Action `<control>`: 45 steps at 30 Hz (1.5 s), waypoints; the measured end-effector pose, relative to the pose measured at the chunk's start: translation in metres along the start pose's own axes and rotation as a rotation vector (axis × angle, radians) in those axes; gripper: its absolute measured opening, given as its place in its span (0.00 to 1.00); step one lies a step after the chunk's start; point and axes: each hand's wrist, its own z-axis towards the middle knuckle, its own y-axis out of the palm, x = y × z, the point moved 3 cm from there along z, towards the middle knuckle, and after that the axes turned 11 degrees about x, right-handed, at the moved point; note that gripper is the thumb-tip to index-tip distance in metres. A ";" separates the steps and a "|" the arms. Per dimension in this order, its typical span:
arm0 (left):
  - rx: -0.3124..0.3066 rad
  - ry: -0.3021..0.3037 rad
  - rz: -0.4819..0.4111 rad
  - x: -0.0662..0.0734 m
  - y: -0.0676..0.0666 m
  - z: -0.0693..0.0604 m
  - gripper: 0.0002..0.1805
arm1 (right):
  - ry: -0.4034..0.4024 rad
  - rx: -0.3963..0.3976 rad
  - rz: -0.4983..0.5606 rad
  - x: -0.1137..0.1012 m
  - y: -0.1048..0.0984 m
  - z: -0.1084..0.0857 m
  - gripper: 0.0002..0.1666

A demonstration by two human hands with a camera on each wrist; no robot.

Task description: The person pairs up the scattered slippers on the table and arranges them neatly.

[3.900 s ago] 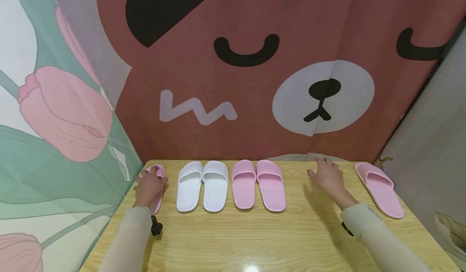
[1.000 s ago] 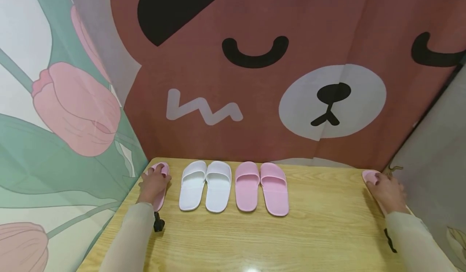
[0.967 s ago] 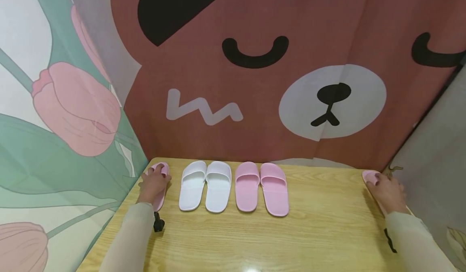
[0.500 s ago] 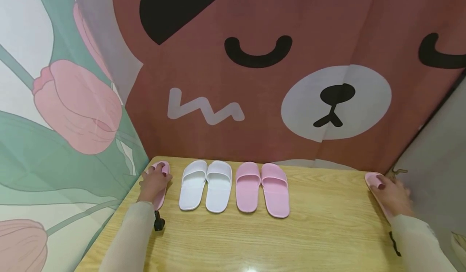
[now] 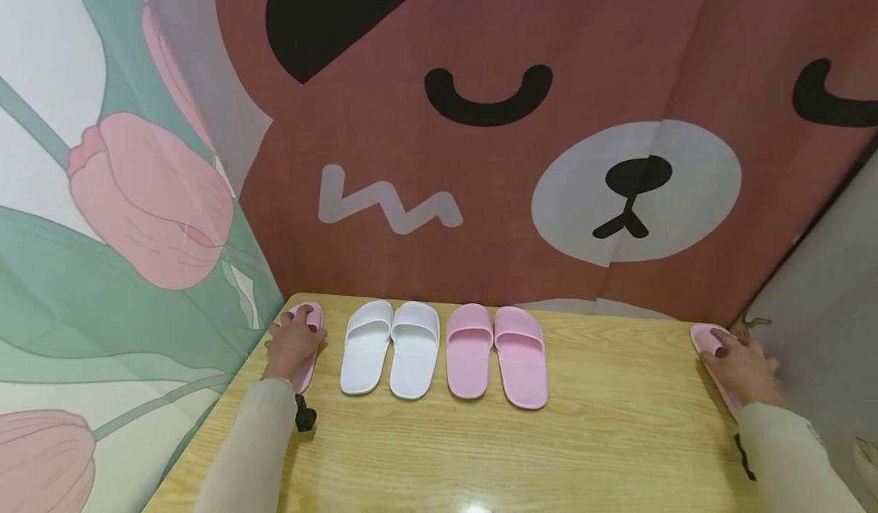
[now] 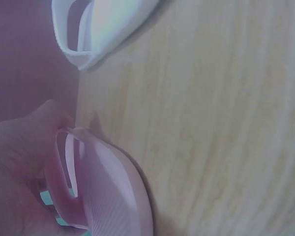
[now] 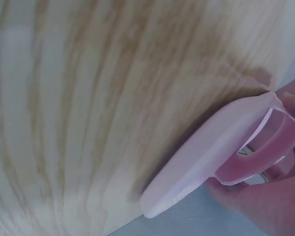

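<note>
At the table's far left, my left hand (image 5: 293, 345) grips a pink slipper (image 5: 305, 378) by its strap area; the left wrist view shows the hand around the strap of this slipper (image 6: 115, 187). My right hand (image 5: 746, 368) holds another pink slipper (image 5: 704, 338) at the far right edge, its fingers round the strap part. In the right wrist view that slipper (image 7: 206, 152) lies along the table edge, with the hand (image 7: 270, 196) at its strap. Between the hands stand a white pair (image 5: 414, 353) and a pink pair (image 5: 521, 360), side by side.
The wooden table (image 5: 411, 452) meets a brown bear-print curtain (image 5: 480, 254) at the back. A floral curtain (image 5: 151, 200) hangs on the left and a grey one (image 5: 830, 299) on the right.
My right hand has moved right from above the table onto the right pink slipper and grips it. My left hand stays on its slipper. The head view has shifted slightly.
</note>
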 end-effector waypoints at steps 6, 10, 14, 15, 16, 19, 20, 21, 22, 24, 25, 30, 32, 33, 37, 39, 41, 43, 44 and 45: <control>0.012 0.003 -0.008 0.001 -0.002 0.001 0.38 | -0.005 0.017 -0.015 -0.002 -0.001 -0.005 0.50; 0.009 0.003 -0.010 0.002 -0.004 -0.002 0.38 | 0.001 0.020 -0.025 -0.002 -0.001 -0.005 0.53; 0.010 -0.001 -0.021 0.003 -0.008 -0.005 0.37 | -0.017 0.044 -0.041 -0.001 -0.004 -0.005 0.51; 0.012 -0.003 -0.027 0.004 -0.008 -0.005 0.37 | -0.022 0.053 -0.045 -0.001 -0.005 -0.004 0.51; 0.015 -0.003 -0.030 0.004 -0.009 -0.005 0.37 | -0.026 0.063 -0.049 -0.001 -0.005 -0.005 0.51; 0.024 -0.004 -0.039 0.004 -0.009 -0.006 0.36 | -0.017 0.075 -0.044 -0.003 -0.006 -0.006 0.50; 0.028 -0.005 -0.042 0.003 -0.009 -0.006 0.35 | -0.011 0.075 -0.043 -0.004 -0.006 -0.006 0.51; 0.034 -0.007 -0.047 0.002 -0.010 -0.006 0.35 | -0.006 0.074 -0.039 -0.005 -0.006 -0.007 0.51; 0.039 -0.008 -0.051 0.002 -0.010 -0.006 0.35 | -0.001 0.072 -0.032 -0.005 -0.006 -0.008 0.51; 0.047 -0.009 -0.059 0.001 -0.011 -0.006 0.34 | 0.002 0.071 -0.025 -0.008 -0.006 -0.010 0.51; 0.051 -0.007 -0.062 0.000 -0.011 -0.006 0.34 | -0.001 0.074 -0.022 -0.009 -0.006 -0.011 0.51; 0.050 0.013 -0.070 0.001 -0.014 -0.005 0.34 | 0.003 0.081 -0.010 -0.013 -0.008 -0.017 0.50; 0.053 0.019 -0.073 0.000 -0.016 -0.006 0.34 | 0.012 0.080 -0.003 -0.015 -0.008 -0.018 0.50; 0.055 0.022 -0.075 0.000 -0.017 -0.006 0.34 | 0.009 0.083 -0.003 -0.017 -0.008 -0.018 0.50; 0.070 0.038 -0.085 0.002 -0.023 -0.008 0.34 | 0.002 0.104 0.002 -0.022 -0.009 -0.020 0.49; 0.079 0.044 -0.092 0.004 -0.026 -0.010 0.34 | -0.005 0.114 0.006 -0.025 -0.010 -0.022 0.48; 0.092 0.049 -0.094 0.005 -0.028 -0.012 0.34 | -0.005 0.123 0.016 -0.027 -0.010 -0.023 0.48; 0.105 0.050 -0.102 0.007 -0.031 -0.014 0.34 | -0.009 0.130 0.022 -0.029 -0.011 -0.025 0.47; 0.111 0.049 -0.106 0.008 -0.032 -0.015 0.34 | -0.012 0.135 0.021 -0.030 -0.011 -0.025 0.47; 0.117 0.047 -0.108 0.009 -0.033 -0.016 0.34 | -0.015 0.140 0.021 -0.030 -0.012 -0.026 0.47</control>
